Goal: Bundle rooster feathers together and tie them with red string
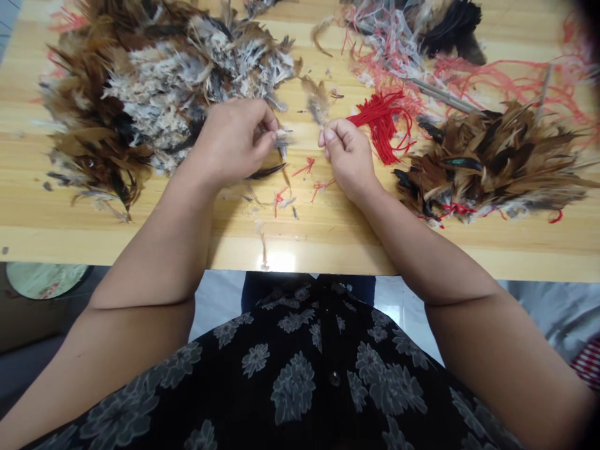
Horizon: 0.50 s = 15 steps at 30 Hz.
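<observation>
My right hand (349, 153) is closed in a pinch around the base of a small brown, fluffy feather (319, 103), which points up and away from me. Across from it, my left hand (239, 139) is curled with thumb and forefinger together. A small greyish feather (282, 139) with a dark, thin tip sticks out at those fingertips; the grip itself is partly hidden. Just behind my left hand lies a big heap of brown and grey-white feathers (159, 94). Beyond my right hand rests a bundle of red string (387, 125).
A bunch of brown feathers (492, 162) with red ties lies at the right. Tangled pink string (510, 81), thin rods (445, 97) and black feathers (454, 31) are at the back right. Red string scraps (307, 167) dot the wooden table (328, 244). A round-topped stool (44, 279) stands below left.
</observation>
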Available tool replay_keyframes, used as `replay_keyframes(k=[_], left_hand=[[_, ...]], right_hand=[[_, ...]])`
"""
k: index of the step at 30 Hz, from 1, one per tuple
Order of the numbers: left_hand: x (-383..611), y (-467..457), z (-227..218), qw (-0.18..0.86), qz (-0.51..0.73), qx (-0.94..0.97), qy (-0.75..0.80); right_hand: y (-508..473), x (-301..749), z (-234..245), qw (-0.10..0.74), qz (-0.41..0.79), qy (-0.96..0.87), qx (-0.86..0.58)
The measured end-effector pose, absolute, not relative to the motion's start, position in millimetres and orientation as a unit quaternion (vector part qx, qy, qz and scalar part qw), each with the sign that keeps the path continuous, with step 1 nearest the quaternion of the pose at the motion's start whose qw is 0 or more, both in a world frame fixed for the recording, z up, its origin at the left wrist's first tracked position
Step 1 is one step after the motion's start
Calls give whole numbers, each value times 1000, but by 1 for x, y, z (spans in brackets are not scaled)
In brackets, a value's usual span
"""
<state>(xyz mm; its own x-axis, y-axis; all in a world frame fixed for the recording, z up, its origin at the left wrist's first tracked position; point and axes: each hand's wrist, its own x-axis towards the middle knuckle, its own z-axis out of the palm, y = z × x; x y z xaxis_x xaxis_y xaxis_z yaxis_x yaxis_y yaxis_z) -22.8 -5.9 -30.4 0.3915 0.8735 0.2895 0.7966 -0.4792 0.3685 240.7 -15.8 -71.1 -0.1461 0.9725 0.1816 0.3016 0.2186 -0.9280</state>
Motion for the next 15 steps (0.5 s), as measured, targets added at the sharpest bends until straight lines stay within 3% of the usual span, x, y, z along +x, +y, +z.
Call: replay_keyframes(k=[15], left_hand=[[-5,-28,-11,143,233,849,452]], right_hand=[[-25,232,-60,402,344,-699,-481]])
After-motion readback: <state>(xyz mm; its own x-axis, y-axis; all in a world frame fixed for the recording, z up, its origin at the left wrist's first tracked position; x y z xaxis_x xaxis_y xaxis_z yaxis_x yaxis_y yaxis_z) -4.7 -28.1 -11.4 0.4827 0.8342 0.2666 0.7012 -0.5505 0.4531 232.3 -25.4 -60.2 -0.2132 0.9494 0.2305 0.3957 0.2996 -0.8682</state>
